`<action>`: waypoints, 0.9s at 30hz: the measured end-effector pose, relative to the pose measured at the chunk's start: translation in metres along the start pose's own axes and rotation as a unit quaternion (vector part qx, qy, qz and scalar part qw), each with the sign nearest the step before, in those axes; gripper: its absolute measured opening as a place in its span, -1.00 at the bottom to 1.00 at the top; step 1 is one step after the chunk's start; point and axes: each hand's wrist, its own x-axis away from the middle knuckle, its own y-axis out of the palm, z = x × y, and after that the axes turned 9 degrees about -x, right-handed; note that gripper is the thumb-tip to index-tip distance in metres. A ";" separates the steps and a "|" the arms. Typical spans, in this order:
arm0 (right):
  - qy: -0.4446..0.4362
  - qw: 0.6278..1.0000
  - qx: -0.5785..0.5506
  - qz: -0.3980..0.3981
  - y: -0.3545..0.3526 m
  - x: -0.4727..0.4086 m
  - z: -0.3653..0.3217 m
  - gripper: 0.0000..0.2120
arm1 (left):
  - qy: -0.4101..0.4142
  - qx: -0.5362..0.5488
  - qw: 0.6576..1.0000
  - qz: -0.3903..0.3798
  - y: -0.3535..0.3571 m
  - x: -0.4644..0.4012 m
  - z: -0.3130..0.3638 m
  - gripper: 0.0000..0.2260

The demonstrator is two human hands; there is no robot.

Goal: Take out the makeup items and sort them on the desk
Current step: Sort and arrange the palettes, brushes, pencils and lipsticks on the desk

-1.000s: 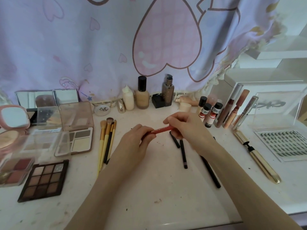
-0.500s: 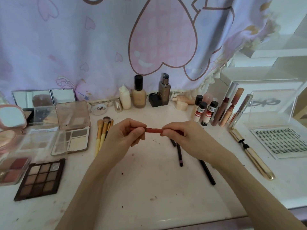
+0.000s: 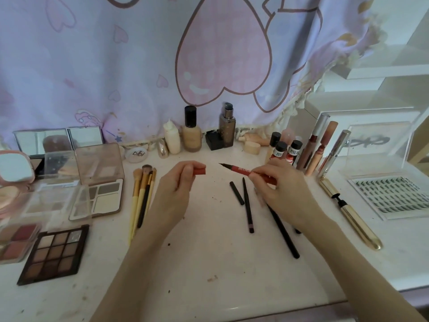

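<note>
Above the middle of the white desk [image 3: 209, 263] the person's two hands hold the parts of a slim red liner pen. The right hand [image 3: 285, 194] pinches the red pen barrel [image 3: 250, 172] between thumb and curled fingers; the barrel slants from the fingers toward ten o'clock, and its dark pointed tip [image 3: 222, 165] is bare in the air. The left hand [image 3: 174, 189] has its fingers curled round the short red cap [image 3: 200, 171], whose open end faces the tip at three o'clock. Cap and tip are apart, with a small gap between them, and both are off the desk.

Just below the right hand, at six o'clock from the barrel, three thin black pencils [image 3: 248, 205] lie on the desk, one partly under the wrist. At nine o'clock from the left hand, just beside it, lies a bundle of yellow-handled makeup brushes [image 3: 141, 198]. Further toward nine o'clock sit an open pink-lidded powder palette [image 3: 99, 189] and a dark square eyeshadow palette [image 3: 54, 253]. At three o'clock from the right hand a gold mascara tube [image 3: 348, 210] lies open, with a clear tray of false lashes [image 3: 392, 196] beyond it.
</note>
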 end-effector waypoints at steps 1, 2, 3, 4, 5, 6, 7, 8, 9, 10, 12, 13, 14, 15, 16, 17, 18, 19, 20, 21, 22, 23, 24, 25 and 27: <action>0.023 0.999 0.002 0.025 0.005 0.001 0.000 -0.79 | 0.007 -0.030 0.999 -0.011 0.001 0.000 -0.002 -0.79; 0.044 0.998 0.005 0.040 0.010 0.002 0.000 -0.79 | 0.016 -0.065 0.998 -0.022 0.000 0.000 -0.006 -0.80; 0.060 0.997 0.014 0.041 0.014 0.002 0.000 -0.77 | 0.026 -0.100 0.994 -0.027 0.000 0.001 -0.011 -0.81; 0.070 0.997 0.028 0.028 0.019 0.003 -0.002 -0.76 | 0.028 -0.127 0.991 -0.024 0.001 0.002 -0.015 -0.83; 0.073 0.996 0.042 0.009 0.024 0.003 -0.005 -0.74 | 0.023 -0.146 0.989 -0.012 0.003 0.003 -0.017 -0.87; 0.072 0.996 0.053 -0.010 0.029 0.003 -0.008 -0.73 | 0.015 -0.158 0.987 0.000 0.005 0.004 -0.017 -0.93; 0.071 0.995 0.063 -0.025 0.035 0.003 -0.011 -0.72 | 0.008 -0.168 0.986 0.012 0.008 0.005 -0.017 -0.93; 0.068 0.994 0.075 -0.037 0.039 0.003 -0.015 -0.72 | 0.006 -0.182 0.983 0.019 0.010 0.004 -0.017 -0.87; 0.063 0.993 0.090 -0.046 0.044 0.004 -0.017 -0.72 | 0.007 -0.198 0.980 0.016 0.012 0.004 -0.018 -0.82; 0.055 0.992 0.104 -0.051 0.047 0.005 -0.019 -0.74 | 0.007 -0.215 0.977 0.007 0.014 0.004 -0.020 -0.79; 0.044 0.991 0.117 -0.052 0.052 0.006 -0.021 -0.79 | 0.011 -0.244 0.970 -0.019 0.018 0.005 -0.021 -0.79; 0.041 0.990 0.120 -0.054 0.054 0.008 -0.021 -0.79 | 0.011 -0.254 0.966 -0.031 0.019 0.006 -0.021 -0.79; 0.038 0.990 0.123 -0.059 0.055 0.009 -0.022 -0.78 | 0.010 -0.263 0.964 -0.046 0.020 0.006 -0.021 -0.79; 0.037 0.990 0.123 -0.064 0.056 0.010 -0.022 -0.78 | 0.011 -0.270 0.961 -0.059 0.021 0.006 -0.021 -0.81; 0.040 0.990 0.119 -0.069 0.057 0.010 -0.022 -0.77 | 0.013 -0.275 0.959 -0.068 0.021 0.005 -0.021 -0.83; 0.043 0.989 0.117 -0.076 0.057 0.011 -0.023 -0.78 | 0.017 -0.276 0.958 -0.075 0.021 0.005 -0.020 -0.85; 0.047 0.989 0.116 -0.084 0.058 0.011 -0.023 -0.78 | 0.022 -0.276 0.958 -0.079 0.021 0.005 -0.020 -0.88; 0.052 0.987 0.117 -0.094 0.058 0.011 -0.024 -0.77 | 0.029 -0.277 0.957 -0.083 0.021 0.004 -0.020 -0.91; 0.056 0.986 0.118 -0.105 0.058 0.011 -0.024 -0.77 | 0.037 -0.279 0.956 -0.086 0.021 0.005 -0.020 -0.93; 0.061 0.985 0.119 -0.113 0.057 0.011 -0.025 -0.77 | 0.046 -0.279 0.955 -0.087 0.020 0.005 -0.020 -0.92; 0.064 0.984 0.120 -0.117 0.057 0.011 -0.025 -0.77 | 0.056 -0.278 0.955 -0.087 0.020 0.005 -0.021 -0.90; 0.065 0.983 0.120 -0.120 0.057 0.011 -0.025 -0.77 | 0.065 -0.276 0.955 -0.088 0.020 0.005 -0.022 -0.88; 0.066 0.983 0.122 -0.123 0.057 0.011 -0.025 -0.76 | 0.071 -0.275 0.955 -0.089 0.019 0.005 -0.022 -0.86; 0.066 0.982 0.124 -0.126 0.057 0.010 -0.026 -0.76 | 0.075 -0.272 0.955 -0.091 0.019 0.005 -0.022 -0.84; 0.068 0.982 0.122 -0.129 0.057 0.010 -0.026 -0.76 | 0.084 -0.263 0.956 -0.095 0.019 0.005 -0.022 -0.83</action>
